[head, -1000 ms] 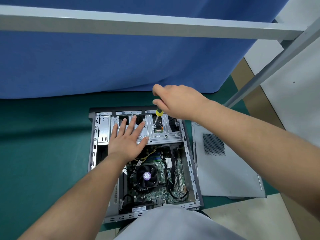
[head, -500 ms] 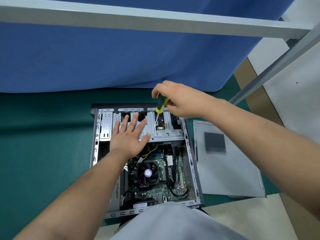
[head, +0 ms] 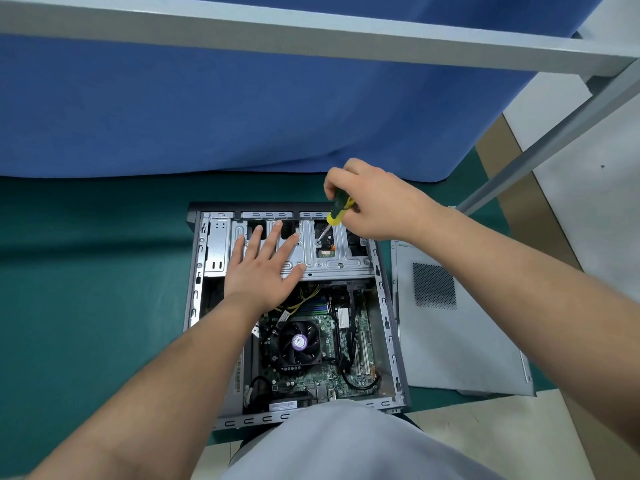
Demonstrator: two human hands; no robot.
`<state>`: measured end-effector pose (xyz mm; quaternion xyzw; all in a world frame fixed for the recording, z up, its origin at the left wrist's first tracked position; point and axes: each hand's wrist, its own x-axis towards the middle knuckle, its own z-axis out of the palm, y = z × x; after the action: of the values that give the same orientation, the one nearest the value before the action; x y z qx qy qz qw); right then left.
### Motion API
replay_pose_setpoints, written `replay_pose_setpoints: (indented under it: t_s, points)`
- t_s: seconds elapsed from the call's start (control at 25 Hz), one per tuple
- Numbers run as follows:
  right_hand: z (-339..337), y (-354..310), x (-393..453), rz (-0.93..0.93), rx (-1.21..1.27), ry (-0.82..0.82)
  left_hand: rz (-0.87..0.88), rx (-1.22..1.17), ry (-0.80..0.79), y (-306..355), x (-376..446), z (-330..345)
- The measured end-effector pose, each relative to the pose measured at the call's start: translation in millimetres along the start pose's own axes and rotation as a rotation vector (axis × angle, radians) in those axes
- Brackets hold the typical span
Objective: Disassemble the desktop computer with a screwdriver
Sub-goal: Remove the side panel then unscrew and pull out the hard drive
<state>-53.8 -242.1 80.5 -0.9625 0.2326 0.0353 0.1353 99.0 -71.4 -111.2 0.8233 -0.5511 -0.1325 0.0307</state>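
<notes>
The right hand (head: 377,202) is closing its grip around the screwdriver (head: 337,211), tip slanting down onto a screw (head: 317,242) of the drive cage (head: 332,261), while the flat left hand (head: 263,268) is pressing that cage, probably steadying the open computer (head: 384,306) on the green table (head: 97,289).

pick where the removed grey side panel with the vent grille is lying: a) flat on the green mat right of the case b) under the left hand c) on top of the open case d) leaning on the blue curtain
a: the grey metal side panel with the perforated vent grille lies flat on the green mat, right of the open desktop computer case.
</notes>
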Motion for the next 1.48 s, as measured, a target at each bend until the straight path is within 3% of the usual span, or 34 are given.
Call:
replay_pose_setpoints:
  t_s: [0.24,0.6,0.84,1.16,1.48]
  points:
    - [9,4,-5,0.055,0.088,0.128,-0.002,-0.008,-0.004,0,0,1]
    - [11,6,-15,-0.007,0.142,0.172,-0.003,-0.099,-0.033,2,3,-6]
    - [7,11,-20,0.014,0.159,0.206,0.054,-0.249,0.251,36,22,-20]
    - [11,33,-44,0.134,0.230,0.267,0.078,-0.263,0.067,50,54,-34]
    - [20,42,-53,0.184,0.294,0.279,0.174,-0.075,-0.131,52,70,-49]
